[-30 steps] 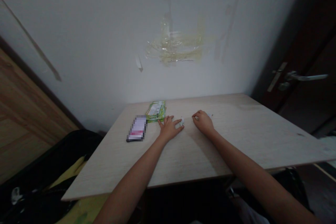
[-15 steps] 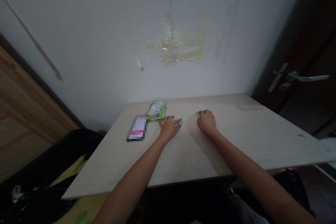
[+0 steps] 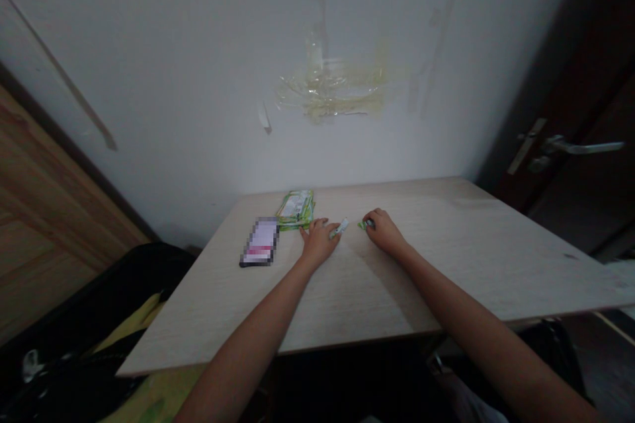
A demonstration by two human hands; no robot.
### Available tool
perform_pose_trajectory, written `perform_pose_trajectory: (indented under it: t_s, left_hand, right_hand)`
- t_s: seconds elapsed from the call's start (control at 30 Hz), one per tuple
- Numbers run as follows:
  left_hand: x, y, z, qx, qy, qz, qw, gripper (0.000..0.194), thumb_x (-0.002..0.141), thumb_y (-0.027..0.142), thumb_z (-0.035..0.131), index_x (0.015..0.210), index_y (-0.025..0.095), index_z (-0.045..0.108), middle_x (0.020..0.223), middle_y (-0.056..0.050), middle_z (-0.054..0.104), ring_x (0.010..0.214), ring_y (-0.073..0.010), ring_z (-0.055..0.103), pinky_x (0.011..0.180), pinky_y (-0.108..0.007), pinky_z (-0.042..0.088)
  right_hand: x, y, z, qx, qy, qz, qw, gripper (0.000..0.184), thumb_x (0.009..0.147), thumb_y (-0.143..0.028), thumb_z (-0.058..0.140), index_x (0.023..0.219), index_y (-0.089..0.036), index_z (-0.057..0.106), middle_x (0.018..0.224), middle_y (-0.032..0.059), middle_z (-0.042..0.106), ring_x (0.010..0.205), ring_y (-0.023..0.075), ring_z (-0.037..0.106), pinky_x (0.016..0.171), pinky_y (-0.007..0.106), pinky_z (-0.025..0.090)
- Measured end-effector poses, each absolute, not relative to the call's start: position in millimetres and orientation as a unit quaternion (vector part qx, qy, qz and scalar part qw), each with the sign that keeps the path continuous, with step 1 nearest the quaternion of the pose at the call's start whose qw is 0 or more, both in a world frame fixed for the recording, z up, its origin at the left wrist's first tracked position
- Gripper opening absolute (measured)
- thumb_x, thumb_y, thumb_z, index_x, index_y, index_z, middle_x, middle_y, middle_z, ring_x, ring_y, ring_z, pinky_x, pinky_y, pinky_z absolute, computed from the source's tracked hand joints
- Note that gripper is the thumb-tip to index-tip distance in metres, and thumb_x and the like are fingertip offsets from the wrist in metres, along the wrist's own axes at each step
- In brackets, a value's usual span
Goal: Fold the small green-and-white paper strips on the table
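Note:
On the pale table, my left hand point(image 3: 318, 243) rests with the thumb and a finger closed on a small white-and-green paper-like piece point(image 3: 342, 227). Its other fingers are spread towards a stack of green-and-white printed packets point(image 3: 296, 207). A short distance to the right, my right hand point(image 3: 387, 231) is closed with its fingertips around a small green piece point(image 3: 363, 225). The fingers hide part of this piece, and its exact kind is too small to tell. A gap of table separates the two pieces.
A phone point(image 3: 260, 242) with a blurred screen lies left of my left hand. The table point(image 3: 357, 304) meets a wall point(image 3: 198, 79) marked with old clear tape point(image 3: 342, 96). A dark door with a metal handle point(image 3: 585, 145) stands at the right.
My right hand moved slightly right, then back left towards my left hand, with the green piece now showing at its fingertips. The piece in my left hand has turned; that hand stays in place.

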State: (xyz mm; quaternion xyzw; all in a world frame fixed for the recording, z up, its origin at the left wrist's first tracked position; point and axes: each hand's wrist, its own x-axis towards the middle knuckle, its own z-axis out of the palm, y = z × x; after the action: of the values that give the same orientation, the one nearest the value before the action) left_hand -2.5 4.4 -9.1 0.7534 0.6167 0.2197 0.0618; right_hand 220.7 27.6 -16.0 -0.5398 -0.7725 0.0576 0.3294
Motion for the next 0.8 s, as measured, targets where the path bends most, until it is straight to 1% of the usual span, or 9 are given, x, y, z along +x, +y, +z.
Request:
perform_pose_trajectory:
  t_s: [0.13,0.2,0.3,0.37,0.43,0.57,0.67,0.8]
  left_hand:
    - [-3,5,-10,0.755,0.612,0.228,0.057,0.033,0.092,0.040,0.059,0.123,0.037,0.070,0.142,-0.008,0.056,0.137,-0.0324,0.041,0.115,-0.067,0.019]
    - [-3,5,-11,0.756,0.608,0.235,0.051,0.033,0.091,0.038,0.059,0.122,0.035,0.071,0.141,-0.009,0.056,0.137,-0.0318,0.042,0.116,-0.065,0.018]
    - [-3,6,-12,0.752,0.611,0.242,0.047,0.032,0.090,0.034,0.060,0.120,0.034,0.072,0.140,-0.009,0.057,0.136,-0.0321,0.042,0.117,-0.063,0.017]
    - [-3,7,-13,0.750,0.613,0.244,0.046,0.032,0.089,0.034,0.061,0.119,0.033,0.073,0.139,-0.009,0.058,0.135,-0.0328,0.043,0.117,-0.065,0.017]
    - [-3,7,-13,0.750,0.613,0.244,0.045,0.032,0.089,0.034,0.061,0.119,0.033,0.073,0.139,-0.009,0.058,0.135,-0.0331,0.044,0.116,-0.066,0.018]
    - [-4,7,-13,0.753,0.609,0.246,0.041,0.030,0.090,0.038,0.062,0.117,0.033,0.074,0.138,-0.010,0.058,0.135,-0.0330,0.044,0.116,-0.065,0.018]
    - [-4,7,-14,0.754,0.605,0.250,0.041,0.031,0.089,0.041,0.064,0.117,0.033,0.074,0.139,-0.010,0.058,0.134,-0.0332,0.044,0.117,-0.064,0.017]
    - [-5,8,-13,0.758,0.599,0.255,0.040,0.029,0.088,0.040,0.067,0.114,0.032,0.075,0.138,-0.010,0.059,0.134,-0.0319,0.045,0.117,-0.061,0.019]
  right_hand:
    - [218,30,-20,-0.483,-0.792,0.091,0.362,0.025,0.078,-0.001,0.053,0.094,-0.015,0.065,0.098,0.0081,0.061,0.099,0.0198,0.055,0.093,0.033,0.044]
    - [216,30,-21,-0.451,-0.802,0.109,0.377,0.032,0.075,0.001,0.052,0.099,-0.017,0.065,0.101,0.0073,0.060,0.100,0.0197,0.056,0.093,0.034,0.045]
    - [216,29,-21,-0.430,-0.803,0.106,0.398,0.044,0.074,0.000,0.054,0.113,-0.020,0.063,0.111,0.0082,0.057,0.108,0.0213,0.054,0.099,0.037,0.045]
    - [216,28,-21,-0.461,-0.786,0.086,0.403,0.045,0.075,-0.005,0.059,0.117,-0.020,0.062,0.114,0.0098,0.055,0.113,0.0241,0.052,0.103,0.041,0.043]
    - [217,27,-22,-0.505,-0.766,0.075,0.391,0.043,0.077,-0.012,0.064,0.119,-0.019,0.063,0.114,0.0114,0.054,0.114,0.0264,0.050,0.104,0.043,0.042]
    - [219,27,-25,-0.548,-0.757,0.088,0.346,0.044,0.080,-0.026,0.070,0.122,-0.018,0.063,0.113,0.0130,0.055,0.111,0.0268,0.052,0.102,0.042,0.041]
    - [220,29,-26,-0.551,-0.765,0.095,0.320,0.051,0.077,-0.032,0.076,0.123,-0.018,0.062,0.113,0.0134,0.059,0.111,0.0271,0.053,0.101,0.040,0.041]
    - [221,32,-28,-0.537,-0.780,0.099,0.305,0.062,0.070,-0.035,0.082,0.125,-0.016,0.060,0.118,0.0142,0.062,0.116,0.0290,0.054,0.103,0.041,0.040]
